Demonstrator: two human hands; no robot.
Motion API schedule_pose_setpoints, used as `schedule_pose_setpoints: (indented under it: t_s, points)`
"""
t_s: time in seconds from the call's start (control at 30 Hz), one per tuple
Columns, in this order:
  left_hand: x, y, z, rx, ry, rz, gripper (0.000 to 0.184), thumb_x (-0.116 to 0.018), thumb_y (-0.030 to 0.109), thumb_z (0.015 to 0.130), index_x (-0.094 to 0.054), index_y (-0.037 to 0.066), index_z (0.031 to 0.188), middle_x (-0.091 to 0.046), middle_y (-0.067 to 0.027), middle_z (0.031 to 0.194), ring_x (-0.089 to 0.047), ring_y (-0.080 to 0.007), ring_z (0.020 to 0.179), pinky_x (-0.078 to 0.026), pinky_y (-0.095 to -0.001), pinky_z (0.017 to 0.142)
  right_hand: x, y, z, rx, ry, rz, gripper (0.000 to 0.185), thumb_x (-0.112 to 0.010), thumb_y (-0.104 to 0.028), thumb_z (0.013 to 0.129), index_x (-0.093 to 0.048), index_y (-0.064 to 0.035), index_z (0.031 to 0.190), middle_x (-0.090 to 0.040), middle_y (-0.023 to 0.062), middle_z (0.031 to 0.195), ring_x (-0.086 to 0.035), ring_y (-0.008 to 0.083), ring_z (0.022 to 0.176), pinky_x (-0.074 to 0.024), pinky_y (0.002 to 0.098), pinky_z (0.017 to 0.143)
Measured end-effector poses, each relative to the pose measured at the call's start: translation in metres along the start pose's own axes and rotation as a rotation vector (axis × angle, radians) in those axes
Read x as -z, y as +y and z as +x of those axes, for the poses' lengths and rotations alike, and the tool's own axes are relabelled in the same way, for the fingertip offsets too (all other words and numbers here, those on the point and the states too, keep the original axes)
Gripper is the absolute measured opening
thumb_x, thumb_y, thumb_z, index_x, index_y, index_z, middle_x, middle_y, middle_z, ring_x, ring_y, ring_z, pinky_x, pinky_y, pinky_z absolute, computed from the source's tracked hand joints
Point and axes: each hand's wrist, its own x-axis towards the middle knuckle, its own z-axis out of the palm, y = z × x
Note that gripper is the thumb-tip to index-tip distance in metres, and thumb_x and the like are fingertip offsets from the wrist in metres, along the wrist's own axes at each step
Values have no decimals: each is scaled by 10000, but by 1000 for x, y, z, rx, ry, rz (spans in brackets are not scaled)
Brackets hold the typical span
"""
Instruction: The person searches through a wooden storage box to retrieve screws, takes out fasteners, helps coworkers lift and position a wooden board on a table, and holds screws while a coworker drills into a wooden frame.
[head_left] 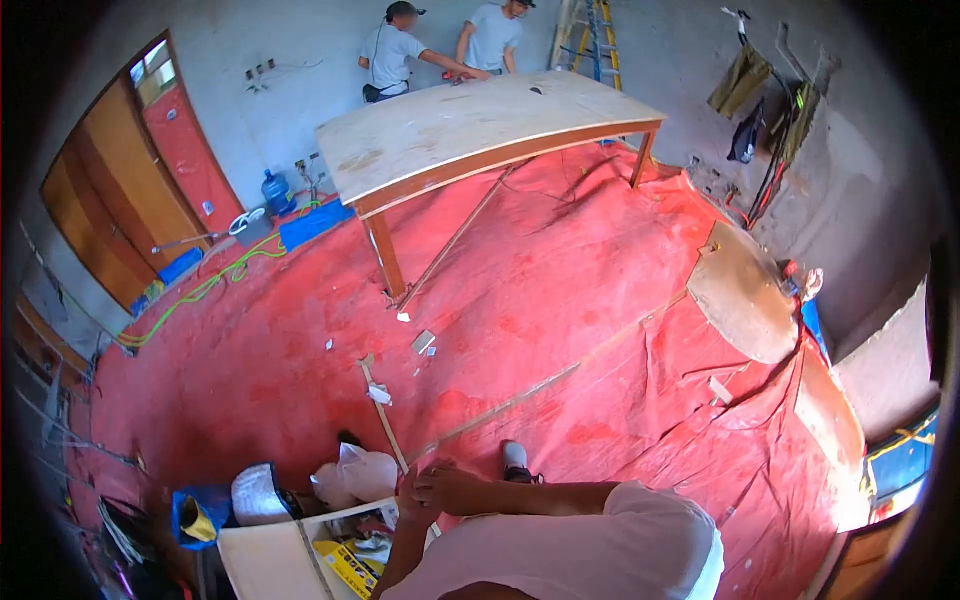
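Note:
My right hand (448, 488) reaches across from the right, its fingers curled inward. Close against it, my left hand (416, 503) is raised with its fingers bent. The two hands meet in front of my body, and anything between them is too small or hidden to make out. Just below and left of them stands an open pale box (265, 560), holding a yellow package (348, 568) and crumpled plastic. A white plastic bag (358, 475) lies beyond the box, near my left hand. My shoe (515, 460) shows on the red floor covering.
A large wooden table (480, 115) stands ahead, with two people (395, 50) behind it. Wooden strips (500, 408) and scraps lie on the red sheet (260, 380). A ladder (600, 45) leans at the back; a water jug (278, 192) and a bucket (250, 227) stand left.

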Motion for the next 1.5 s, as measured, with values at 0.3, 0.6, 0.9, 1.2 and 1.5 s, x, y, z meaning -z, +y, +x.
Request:
schedule_pose_setpoints:
  t_s: [0.3, 0.6, 0.9, 1.2, 1.5]
  points:
    - [-60, 1, 99, -7, -113, -29, 641, -308, 513, 912, -397, 53, 1350, -435, -171, 1344, -421, -293, 1230, -314, -430, 1053, 23, 119, -28, 15, 156, 22, 268, -559, -138, 729, -617, -97, 987, -605, 100, 987, -583, 250, 960, -448, 390, 837]
    - [-128, -8, 177, 155, -55, 17, 673, -194, 532, 931, -415, 44, 1338, -448, -166, 1341, -404, -317, 1249, -303, -476, 1050, 111, 187, -43, -107, -98, 94, 342, -546, -61, 743, -573, -58, 1084, -583, 103, 1104, -581, 283, 993, -458, 395, 831]
    - [-144, 6, 263, 421, -215, 67, 706, -229, 567, 930, -343, 32, 1377, -373, -231, 1384, -353, -347, 1287, -282, -466, 1066, 136, 239, -58, -343, 60, 156, 381, -569, -9, 713, -552, -51, 1091, -597, 151, 1031, -593, 309, 956, -469, 413, 824]
    - [-180, 58, 386, 595, -282, 194, 716, -295, 569, 921, -378, -5, 1341, -407, -213, 1366, -402, -317, 1253, -260, -437, 1088, 159, 328, -21, -779, 270, 297, 301, -562, -52, 760, -595, -35, 1059, -626, 150, 993, -587, 331, 941, -470, 419, 839]
    - [-203, 163, 482, 567, -358, 132, 359, -387, 327, 980, -512, 28, 1135, -561, -93, 1079, -531, -227, 1041, -409, -381, 985, 184, 443, 66, -1128, 632, 500, 253, -611, -123, 823, -595, 6, 1040, -662, 162, 929, -666, 268, 830, -531, 342, 723]
